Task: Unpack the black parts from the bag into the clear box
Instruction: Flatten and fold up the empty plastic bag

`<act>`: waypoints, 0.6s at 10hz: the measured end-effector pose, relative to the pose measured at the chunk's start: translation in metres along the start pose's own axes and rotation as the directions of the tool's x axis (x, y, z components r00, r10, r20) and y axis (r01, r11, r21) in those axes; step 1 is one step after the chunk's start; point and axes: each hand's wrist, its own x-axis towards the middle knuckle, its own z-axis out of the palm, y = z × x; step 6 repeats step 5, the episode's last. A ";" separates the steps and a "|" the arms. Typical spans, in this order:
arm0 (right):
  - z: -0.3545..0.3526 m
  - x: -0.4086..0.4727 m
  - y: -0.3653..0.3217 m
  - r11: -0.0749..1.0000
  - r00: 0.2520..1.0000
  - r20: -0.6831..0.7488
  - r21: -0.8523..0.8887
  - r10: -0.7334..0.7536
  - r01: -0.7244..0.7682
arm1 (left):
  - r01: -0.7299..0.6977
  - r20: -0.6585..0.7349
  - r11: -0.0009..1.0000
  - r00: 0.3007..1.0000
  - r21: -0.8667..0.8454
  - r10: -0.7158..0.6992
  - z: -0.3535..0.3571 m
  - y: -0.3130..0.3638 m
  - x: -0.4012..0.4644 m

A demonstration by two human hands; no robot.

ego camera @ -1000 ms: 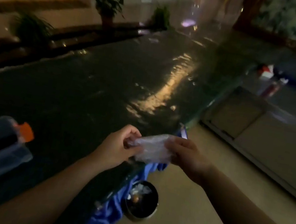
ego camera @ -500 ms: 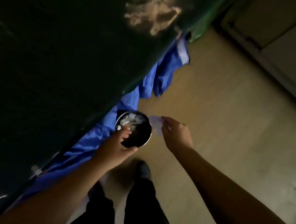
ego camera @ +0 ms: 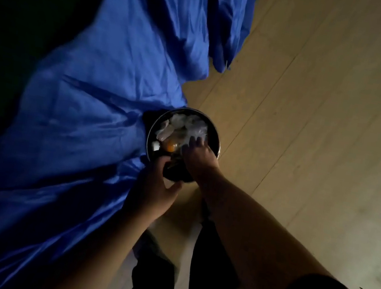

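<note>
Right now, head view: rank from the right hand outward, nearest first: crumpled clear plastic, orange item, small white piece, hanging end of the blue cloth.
1. Crumpled clear plastic: in the round bin, at the fingertips of the right hand.
2. Orange item: just left of the hand.
3. Small white piece: by the bin's left rim.
4. Hanging end of the blue cloth: far above.

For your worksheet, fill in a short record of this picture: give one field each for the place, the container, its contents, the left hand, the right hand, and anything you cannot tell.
place: pale wooden floor beside a draped blue cloth
container: small round metal-rimmed bin, standing on the floor against the cloth
contents: crumpled clear plastic wrappers, an orange piece, a small white piece
left hand: grips the bin's near rim
right hand: fingers reach down inside onto the plastic
unclear: whether the right hand holds anything; the scene is dim
</note>
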 end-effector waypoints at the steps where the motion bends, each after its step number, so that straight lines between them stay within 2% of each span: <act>1: 0.031 0.007 0.002 0.965 0.983 0.156 0.226 0.100 -0.134 | 0.016 -0.007 0.997 1.000 0.074 -0.015 0.009 0.001 0.028; 2: 0.042 0.010 0.007 0.950 0.966 0.235 0.260 0.108 -0.170 | 0.016 0.004 0.994 1.000 0.109 -0.016 0.010 -0.001 0.038; 4: 0.032 0.018 0.004 0.989 0.951 0.294 0.079 0.099 -0.127 | 0.005 -0.020 0.994 1.000 0.108 -0.002 0.001 0.002 0.039; 5: 0.016 0.008 -0.001 0.997 0.980 0.181 -0.004 0.077 -0.078 | -0.026 -0.066 0.996 0.997 0.090 0.032 -0.006 0.009 0.036; 6: 0.016 0.008 -0.001 0.997 0.980 0.181 -0.004 0.077 -0.078 | -0.026 -0.066 0.996 0.997 0.090 0.032 -0.006 0.009 0.036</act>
